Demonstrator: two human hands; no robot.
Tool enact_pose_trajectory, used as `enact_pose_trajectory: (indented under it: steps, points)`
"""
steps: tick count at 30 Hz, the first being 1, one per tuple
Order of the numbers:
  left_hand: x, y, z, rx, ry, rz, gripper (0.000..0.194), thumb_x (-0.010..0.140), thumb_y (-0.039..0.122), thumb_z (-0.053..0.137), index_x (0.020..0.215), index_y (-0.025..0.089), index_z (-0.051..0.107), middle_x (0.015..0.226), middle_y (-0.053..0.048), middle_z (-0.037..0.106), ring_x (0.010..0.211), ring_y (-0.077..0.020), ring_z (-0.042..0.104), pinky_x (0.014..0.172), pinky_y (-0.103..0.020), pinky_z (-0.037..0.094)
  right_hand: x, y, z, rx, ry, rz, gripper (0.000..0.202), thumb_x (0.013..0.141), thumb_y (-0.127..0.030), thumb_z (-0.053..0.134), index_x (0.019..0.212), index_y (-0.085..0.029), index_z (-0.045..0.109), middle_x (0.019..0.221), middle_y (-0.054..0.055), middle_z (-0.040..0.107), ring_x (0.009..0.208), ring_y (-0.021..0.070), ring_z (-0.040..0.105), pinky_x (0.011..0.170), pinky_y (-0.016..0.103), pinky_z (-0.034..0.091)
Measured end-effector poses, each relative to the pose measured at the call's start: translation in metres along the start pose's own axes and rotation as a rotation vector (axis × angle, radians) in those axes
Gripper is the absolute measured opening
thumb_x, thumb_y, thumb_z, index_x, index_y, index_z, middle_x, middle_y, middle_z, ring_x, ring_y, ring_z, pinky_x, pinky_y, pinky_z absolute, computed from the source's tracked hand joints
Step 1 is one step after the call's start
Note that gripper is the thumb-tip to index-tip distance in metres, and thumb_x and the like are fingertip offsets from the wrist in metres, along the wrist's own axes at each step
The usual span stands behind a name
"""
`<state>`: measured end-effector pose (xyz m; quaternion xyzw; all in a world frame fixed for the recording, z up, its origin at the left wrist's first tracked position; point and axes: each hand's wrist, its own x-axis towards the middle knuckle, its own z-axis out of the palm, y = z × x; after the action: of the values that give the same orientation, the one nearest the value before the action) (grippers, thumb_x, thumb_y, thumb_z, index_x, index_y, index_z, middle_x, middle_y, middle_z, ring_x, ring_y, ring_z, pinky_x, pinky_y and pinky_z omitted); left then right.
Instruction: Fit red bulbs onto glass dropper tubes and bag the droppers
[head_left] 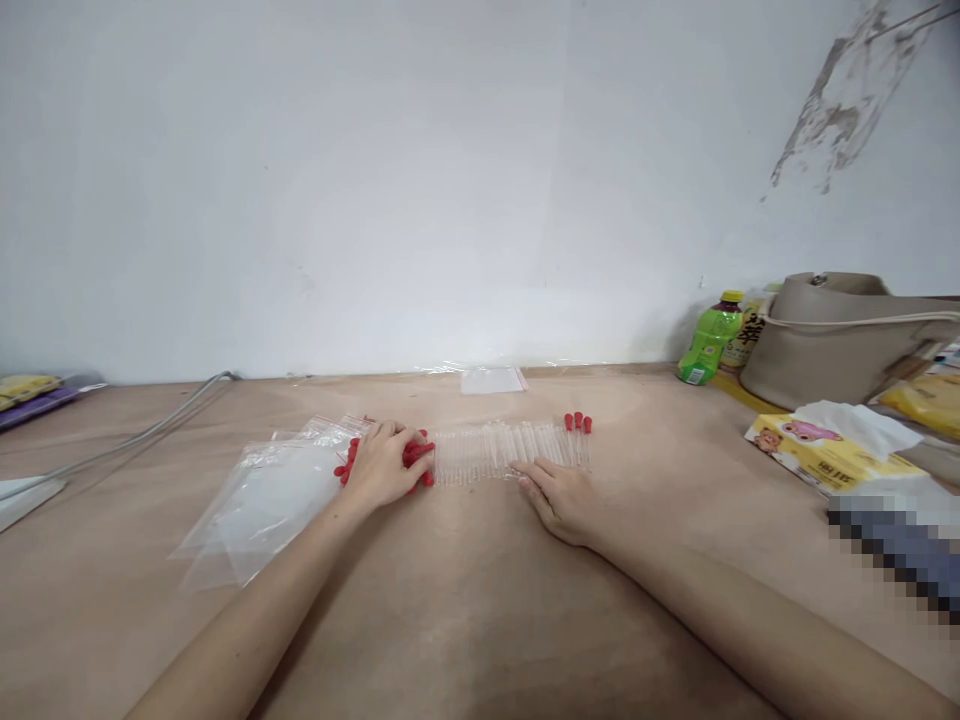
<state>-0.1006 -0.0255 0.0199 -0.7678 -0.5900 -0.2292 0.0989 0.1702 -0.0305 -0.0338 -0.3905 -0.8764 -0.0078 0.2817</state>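
- Your left arm reaches forward from the lower left, and your left hand point(386, 465) is palm down, arched over the red caps point(429, 479).
- Your right arm comes in from the lower right, and your right hand point(566, 500) lies low, palm down, pointing inward at the near edge of the clear tubes point(469, 455).
- Your left fingers are bent, with red showing between the thumb and forefinger; you touch the caps there, but whether you grip one, I cannot tell.
- Your right fingers are fairly straight, with a narrow gap between forefinger and thumb; the fingertips touch or nearly touch the tubes' near ends.
- The tubes lie side by side in a row between your two hands, running on past your right fingertips.
- Three capped tubes point(578, 422) stand out at the row's right end, beyond your right fingers, their red ends pointing away from you.
- The plastic bags point(262, 505) lie flat and overlapping, left of your left fingers.
- Well to the right of your right fingers, the tissue box point(832, 450) has white tissue coming out; behind it are the green bottle point(705, 345) and the beige bag point(817, 350), whose inside is hidden.
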Motion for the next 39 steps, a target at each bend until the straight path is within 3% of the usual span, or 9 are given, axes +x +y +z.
enact_pose_trajectory:
  steps: [4,10,13,17,19,23,29,33,39]
  points:
    - [-0.003,-0.001,0.005,-0.006,-0.049,0.09,0.013,0.07,0.033,0.058,0.074,0.021,0.062,0.088,-0.004,0.053,0.088,-0.0236,0.048,0.076,-0.037,0.038,0.001,0.0,-0.003,0.014,0.016,0.003,0.032,0.09,-0.028,0.026,0.11,-0.019,0.05,0.087,0.006,0.058,0.072,0.0153,0.055,0.059,0.024,0.038]
    - [-0.001,0.002,0.008,-0.069,-0.001,0.04,0.015,0.075,0.029,0.052,0.067,0.02,0.062,0.083,-0.004,0.057,0.086,-0.0226,0.051,0.076,-0.036,0.038,0.002,0.001,-0.003,0.032,-0.001,0.004,0.03,0.09,-0.027,0.027,0.108,-0.019,0.05,0.088,0.006,0.056,0.072,0.0144,0.054,0.06,0.024,0.039]
    - [0.001,0.001,0.007,-0.175,0.033,-0.032,0.019,0.077,0.032,0.049,0.069,0.019,0.061,0.079,-0.004,0.061,0.083,-0.0228,0.055,0.073,-0.035,0.041,0.003,0.001,-0.003,0.054,-0.017,-0.005,0.03,0.09,-0.026,0.027,0.109,-0.019,0.05,0.088,0.006,0.055,0.074,0.014,0.053,0.063,0.024,0.04]
    - [0.0,0.0,0.009,-0.526,-0.051,-0.255,0.028,0.081,0.041,0.04,0.081,0.018,0.055,0.056,0.0,0.062,0.047,-0.0173,0.057,0.048,-0.027,0.043,0.004,0.001,-0.004,0.067,-0.039,-0.007,0.029,0.089,-0.025,0.028,0.107,-0.018,0.05,0.086,0.006,0.053,0.074,0.0142,0.053,0.064,0.025,0.041]
    - [0.0,0.001,0.009,-0.59,0.008,-0.32,0.029,0.083,0.042,0.037,0.084,0.017,0.051,0.056,0.0,0.062,0.042,-0.0164,0.056,0.044,-0.027,0.042,0.004,0.002,-0.004,0.076,-0.035,-0.008,0.028,0.089,-0.024,0.028,0.106,-0.018,0.05,0.086,0.006,0.052,0.073,0.0145,0.052,0.064,0.026,0.042]
    - [-0.003,0.01,0.008,-0.422,0.292,-0.17,0.019,0.085,0.032,0.037,0.088,0.017,0.048,0.09,-0.007,0.062,0.077,-0.0191,0.061,0.064,-0.03,0.046,0.004,0.005,-0.001,0.159,0.008,-0.03,0.026,0.089,-0.022,0.03,0.106,-0.018,0.049,0.087,0.007,0.05,0.074,0.0148,0.052,0.066,0.028,0.044]
    - [-0.027,0.043,0.019,-0.39,0.074,0.166,0.011,0.084,0.025,0.042,0.086,0.018,0.05,0.075,-0.002,0.061,0.069,-0.0153,0.059,0.064,-0.026,0.045,0.003,0.007,0.003,0.265,0.107,-0.082,0.025,0.088,-0.021,0.033,0.106,-0.019,0.051,0.086,0.007,0.053,0.076,0.0149,0.052,0.067,0.028,0.045]
    - [-0.039,0.054,0.029,-0.45,0.019,0.184,0.013,0.083,0.026,0.048,0.092,0.019,0.053,0.083,-0.002,0.063,0.074,-0.0149,0.059,0.066,-0.025,0.045,0.002,-0.001,0.002,0.253,0.132,-0.097,0.024,0.087,-0.022,0.037,0.102,-0.018,0.055,0.08,0.006,0.056,0.074,0.0156,0.052,0.065,0.028,0.044]
    - [-0.038,0.057,0.031,-0.498,0.001,0.164,0.011,0.083,0.026,0.05,0.088,0.019,0.056,0.079,0.001,0.063,0.07,-0.013,0.057,0.063,-0.022,0.043,0.002,-0.012,0.0,0.312,0.107,-0.112,0.023,0.086,-0.021,0.039,0.1,-0.018,0.057,0.081,0.006,0.057,0.075,0.0146,0.053,0.067,0.026,0.044]
